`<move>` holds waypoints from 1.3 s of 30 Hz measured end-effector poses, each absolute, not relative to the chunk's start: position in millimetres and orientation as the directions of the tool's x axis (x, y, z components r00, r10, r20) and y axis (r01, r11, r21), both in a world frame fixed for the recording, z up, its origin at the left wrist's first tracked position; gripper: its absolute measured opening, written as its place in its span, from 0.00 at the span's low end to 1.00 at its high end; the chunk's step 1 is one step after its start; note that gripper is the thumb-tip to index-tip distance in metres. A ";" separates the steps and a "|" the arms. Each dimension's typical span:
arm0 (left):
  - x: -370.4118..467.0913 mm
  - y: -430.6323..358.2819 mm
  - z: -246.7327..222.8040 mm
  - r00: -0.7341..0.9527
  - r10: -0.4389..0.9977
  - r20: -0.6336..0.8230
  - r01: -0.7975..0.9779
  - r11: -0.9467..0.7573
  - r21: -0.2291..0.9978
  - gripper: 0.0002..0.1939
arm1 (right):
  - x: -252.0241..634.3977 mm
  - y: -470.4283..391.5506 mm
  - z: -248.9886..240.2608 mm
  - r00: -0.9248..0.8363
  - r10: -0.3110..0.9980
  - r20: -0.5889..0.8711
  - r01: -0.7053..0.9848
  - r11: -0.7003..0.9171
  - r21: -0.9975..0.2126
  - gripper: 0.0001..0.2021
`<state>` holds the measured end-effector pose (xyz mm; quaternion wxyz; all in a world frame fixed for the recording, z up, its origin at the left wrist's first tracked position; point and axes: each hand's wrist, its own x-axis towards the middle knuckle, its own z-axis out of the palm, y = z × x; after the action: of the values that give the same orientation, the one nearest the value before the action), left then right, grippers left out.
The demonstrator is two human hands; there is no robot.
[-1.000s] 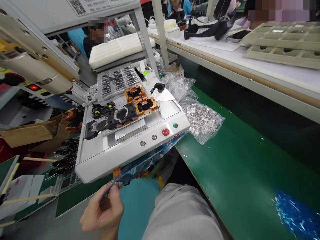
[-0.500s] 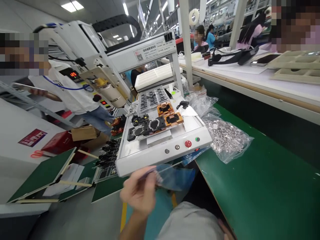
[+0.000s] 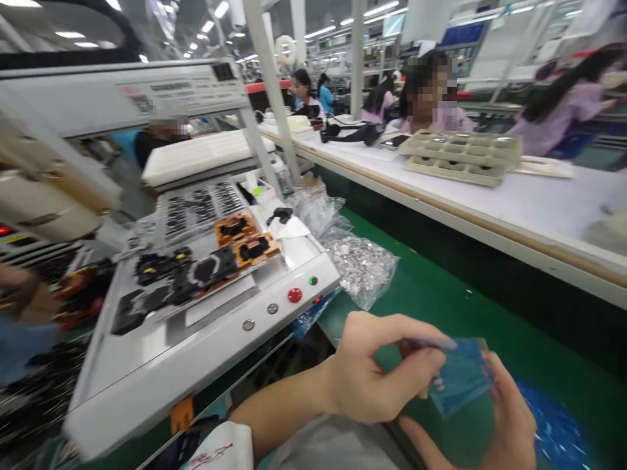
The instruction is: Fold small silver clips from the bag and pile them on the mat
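My left hand [image 3: 386, 369] reaches in from the lower middle, thumb and fingers pinched on a small piece of translucent blue plastic film [image 3: 463, 375]. A few small pale bits, too blurred to name, show by its fingertips. On the film's far side is my right hand [image 3: 512, 418]. Its fingers curve against the film's right edge, while the thumb stands well apart below. Beneath the right hand, more crinkled blue plastic [image 3: 561, 427] lies on the green bench mat [image 3: 494, 313].
A white bench-top machine [image 3: 206, 352] with buttons stands left, carrying black and orange fixtures [image 3: 255, 248] and a parts tray [image 3: 200, 205]. A clear bag of small metal parts [image 3: 365, 264] lies beside it. Beige trays [image 3: 460, 156] rest on a raised shelf; people sit behind.
My view has swung right. The left hand has carried the blue film from in front of the machine to over the green mat. My right hand has come up to the film's edge.
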<state>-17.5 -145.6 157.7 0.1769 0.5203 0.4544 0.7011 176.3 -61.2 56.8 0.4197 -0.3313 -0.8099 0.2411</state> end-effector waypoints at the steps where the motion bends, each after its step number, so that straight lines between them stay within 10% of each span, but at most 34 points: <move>1: -17.8 -133.3 159.0 -0.372 0.760 0.533 0.147 -0.519 0.842 0.09 | 169.7 -56.2 67.7 -0.409 0.755 0.512 0.343 0.647 -0.681 0.51; 10: -74.2 0.3 83.8 -0.380 0.898 0.221 0.062 -0.214 0.975 0.14 | 186.1 33.4 75.5 -0.542 0.681 0.493 0.553 0.730 -0.401 0.30; 14: -89.8 41.2 33.9 -0.369 0.920 0.136 0.369 0.010 0.929 0.12 | 189.1 81.8 59.6 -0.623 0.694 0.360 0.655 0.715 -0.246 0.19; 22: -105.0 49.9 1.2 -0.413 0.901 0.131 0.703 0.224 0.675 0.10 | 166.2 122.2 0.4 -0.670 0.728 0.142 0.679 0.680 -0.277 0.17; 31: -104.5 39.3 2.1 -0.445 0.880 0.168 0.851 0.356 0.387 0.26 | 205.2 126.0 0.0 -0.379 0.897 0.226 0.828 0.438 -0.351 0.15; 39: -107.8 20.3 17.1 -0.413 0.866 0.281 0.869 0.282 0.407 0.23 | 212.0 120.4 -4.9 -0.369 0.911 0.182 0.855 0.410 -0.317 0.13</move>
<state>-107.8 20.3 17.1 -0.0026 0.5417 0.8007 0.2558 212.0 120.4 -4.9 0.1655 -0.5367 -0.8230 0.0846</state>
